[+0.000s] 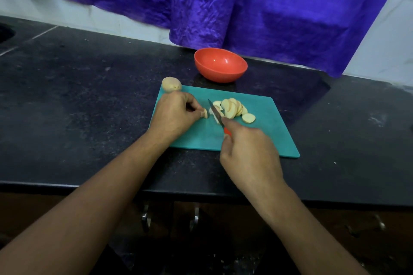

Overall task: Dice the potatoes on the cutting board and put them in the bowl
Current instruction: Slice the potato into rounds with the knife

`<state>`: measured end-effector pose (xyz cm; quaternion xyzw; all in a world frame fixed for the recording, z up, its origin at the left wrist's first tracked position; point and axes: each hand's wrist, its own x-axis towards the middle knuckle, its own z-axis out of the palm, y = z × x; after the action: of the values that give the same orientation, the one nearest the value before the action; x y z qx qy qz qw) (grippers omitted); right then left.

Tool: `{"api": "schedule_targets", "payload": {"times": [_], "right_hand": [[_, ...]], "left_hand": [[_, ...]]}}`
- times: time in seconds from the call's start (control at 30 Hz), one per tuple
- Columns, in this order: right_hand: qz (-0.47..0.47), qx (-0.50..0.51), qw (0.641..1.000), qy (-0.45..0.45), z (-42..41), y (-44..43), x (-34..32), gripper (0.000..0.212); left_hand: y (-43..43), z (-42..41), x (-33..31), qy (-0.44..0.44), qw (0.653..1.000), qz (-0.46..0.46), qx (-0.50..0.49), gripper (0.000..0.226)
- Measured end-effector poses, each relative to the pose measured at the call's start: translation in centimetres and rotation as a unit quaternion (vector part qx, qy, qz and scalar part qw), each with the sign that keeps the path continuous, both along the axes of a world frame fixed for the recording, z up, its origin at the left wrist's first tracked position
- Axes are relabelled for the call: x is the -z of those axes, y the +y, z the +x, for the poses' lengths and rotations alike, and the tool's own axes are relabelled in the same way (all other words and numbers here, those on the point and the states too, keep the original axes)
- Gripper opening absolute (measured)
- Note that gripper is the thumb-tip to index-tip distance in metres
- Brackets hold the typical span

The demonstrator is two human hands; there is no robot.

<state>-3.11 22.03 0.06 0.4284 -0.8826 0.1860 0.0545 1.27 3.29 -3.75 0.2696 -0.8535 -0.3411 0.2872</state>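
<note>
Legible text, labels, brands, numbers, signs: 0 entries. Nothing readable on any surface in the head view.
</note>
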Motion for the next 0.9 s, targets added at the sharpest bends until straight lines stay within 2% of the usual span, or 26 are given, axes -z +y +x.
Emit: {"api": "schedule_targets", "payload": {"times": [0.9], "right_hand": [[0.007, -0.014, 1.0, 0.011, 0.0, -1.7, 2.3, 0.051]], "left_hand": [[0.0, 0.0, 0.2, -0.019, 0.999, -0.007, -0.037, 0.012]]}}
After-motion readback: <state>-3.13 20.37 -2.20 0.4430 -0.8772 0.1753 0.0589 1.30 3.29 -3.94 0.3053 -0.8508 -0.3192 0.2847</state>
